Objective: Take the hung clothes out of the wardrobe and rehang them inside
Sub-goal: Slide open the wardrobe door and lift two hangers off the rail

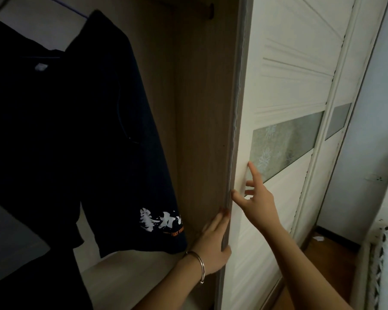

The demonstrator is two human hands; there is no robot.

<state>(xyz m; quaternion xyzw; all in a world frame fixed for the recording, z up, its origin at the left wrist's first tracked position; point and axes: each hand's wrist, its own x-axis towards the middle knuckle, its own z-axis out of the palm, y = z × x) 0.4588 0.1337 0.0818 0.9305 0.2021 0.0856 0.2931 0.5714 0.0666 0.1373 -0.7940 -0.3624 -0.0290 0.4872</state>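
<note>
A dark shirt [77, 130] hangs in the wardrobe [157, 63], left of its side wall [204, 108]. A rail end [207, 10] meets that wall high up, a pale board [126, 278] low down.

There is one dark shirt [77, 130], one rail [207, 10] and one bracelet [199, 262]. There are two doors, a near door [278, 86] and a far door [340, 121], and two hands, a left hand [213, 245] and a right hand [255, 195].

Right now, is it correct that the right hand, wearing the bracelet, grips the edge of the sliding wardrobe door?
Not quite: in the head view it is the left hand, wearing the bracelet, that grips the edge of the sliding wardrobe door. The right hand only touches its face with spread fingers.
</note>
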